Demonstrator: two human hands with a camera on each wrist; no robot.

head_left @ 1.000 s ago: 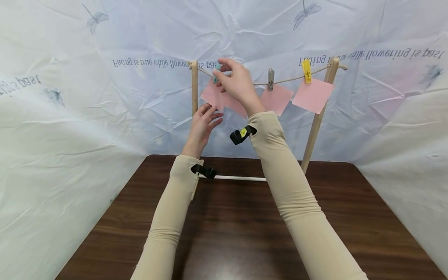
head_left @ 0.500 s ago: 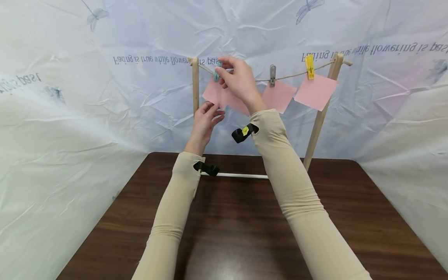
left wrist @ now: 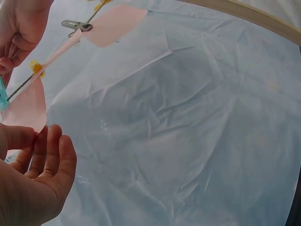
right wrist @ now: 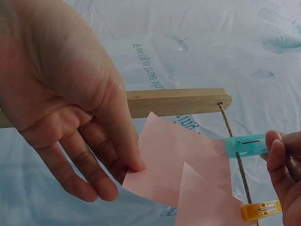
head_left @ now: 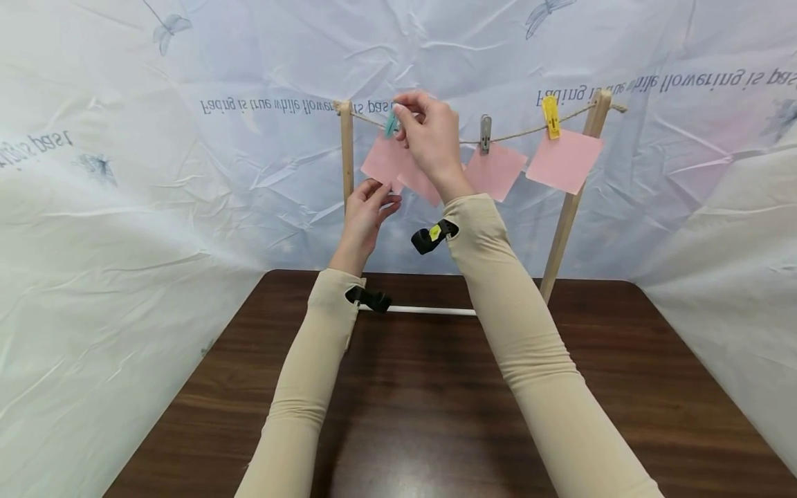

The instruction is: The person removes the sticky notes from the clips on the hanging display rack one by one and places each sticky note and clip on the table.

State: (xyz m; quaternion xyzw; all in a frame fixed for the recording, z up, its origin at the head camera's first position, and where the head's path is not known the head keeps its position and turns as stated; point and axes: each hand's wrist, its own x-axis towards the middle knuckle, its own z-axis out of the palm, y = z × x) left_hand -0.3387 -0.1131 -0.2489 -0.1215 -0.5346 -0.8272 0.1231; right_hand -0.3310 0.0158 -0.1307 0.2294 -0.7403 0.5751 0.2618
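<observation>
Before a wrinkled, lettered backdrop, over a dark wood table, a wooden frame serves as a miniature washing line. At its left end, a person's right hand grips a teal clip, while the left hand pinches a lower corner of the leftmost paper, a pink square at the line. Light tension below and a square, even squeeze above would probably serve best, sparing the sheet a tear. In the way is the second paper, which overlaps the first and could snag; its orange clip sits just beside the right fingers. Farther along, a grey clip and a yellow clip hold two more squares on the thin rope, easily jolted.
</observation>
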